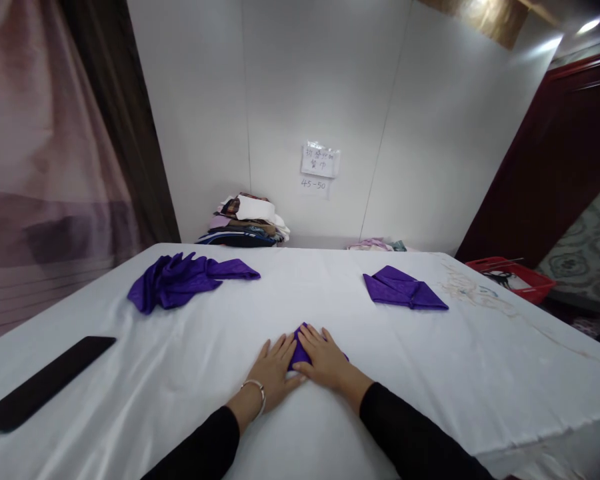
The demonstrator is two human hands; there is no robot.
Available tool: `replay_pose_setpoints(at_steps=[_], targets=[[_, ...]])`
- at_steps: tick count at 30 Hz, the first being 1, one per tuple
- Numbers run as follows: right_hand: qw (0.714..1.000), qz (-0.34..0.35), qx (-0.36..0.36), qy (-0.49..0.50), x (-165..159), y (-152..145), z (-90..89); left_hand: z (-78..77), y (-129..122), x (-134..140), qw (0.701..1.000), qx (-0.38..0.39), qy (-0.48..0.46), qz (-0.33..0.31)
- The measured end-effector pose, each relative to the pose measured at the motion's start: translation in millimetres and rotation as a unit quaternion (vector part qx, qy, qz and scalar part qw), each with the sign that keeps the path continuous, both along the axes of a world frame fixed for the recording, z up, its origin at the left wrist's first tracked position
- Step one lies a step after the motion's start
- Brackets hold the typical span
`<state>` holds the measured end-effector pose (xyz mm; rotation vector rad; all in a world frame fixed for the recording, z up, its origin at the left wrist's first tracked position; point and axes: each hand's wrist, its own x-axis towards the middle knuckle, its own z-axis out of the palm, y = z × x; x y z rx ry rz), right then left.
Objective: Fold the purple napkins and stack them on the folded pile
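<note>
So the desk is the big thing here, all draped in white, with a dark slab near its left edge. Next size down is a crumpled purple heap at the far left, then a flat folded piece over on the right. Both hands are palms down, fingers laid out flat and not gripping: left hand and right hand lie over the small purple cloth, front and centre on the desk. Most of it is covered, so I can't tell how it's layered. Looks light, soft and a bit slick to me, nothing fragile, but folds would probably slide. I'd pin it flat with one palm and pinch a folded edge.
</note>
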<state>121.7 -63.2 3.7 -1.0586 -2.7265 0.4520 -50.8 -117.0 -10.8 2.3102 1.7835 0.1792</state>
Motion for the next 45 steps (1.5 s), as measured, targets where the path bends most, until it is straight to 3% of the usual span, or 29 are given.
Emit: replay_pose_setpoints(at_steps=[10,15,22,26,32,35,39,45], targets=[[0.999,-0.027,-0.015,-0.035,53,-16,-6.9,-8.4,-24,-27,1.000,-0.001,0.007,0.012],[0.999,-0.026,-0.016,-0.040,67,-20,-12.3,2.4,-31,-28,0.998,0.005,0.007,0.061],[0.998,-0.027,-0.033,-0.050,69,-21,-8.3,32.3,12,-2,0.990,0.020,-0.070,0.119],[0.998,-0.027,-0.038,-0.043,69,-21,-7.3,35.0,40,5,0.975,-0.061,-0.106,0.183],[0.992,-0.059,-0.105,0.037,72,-17,-5.7,27.9,48,0,0.966,-0.108,-0.168,0.166],[0.972,-0.086,-0.171,0.140,69,-10,-3.5,20.2,45,-5,0.940,-0.127,-0.278,0.153],[0.918,-0.136,-0.249,0.279,54,9,-4.6,14.2,41,-12,0.887,-0.166,-0.413,0.124],[0.830,-0.105,-0.431,0.338,30,39,-3.9,20.4,31,-14,0.831,-0.197,-0.513,0.087]])
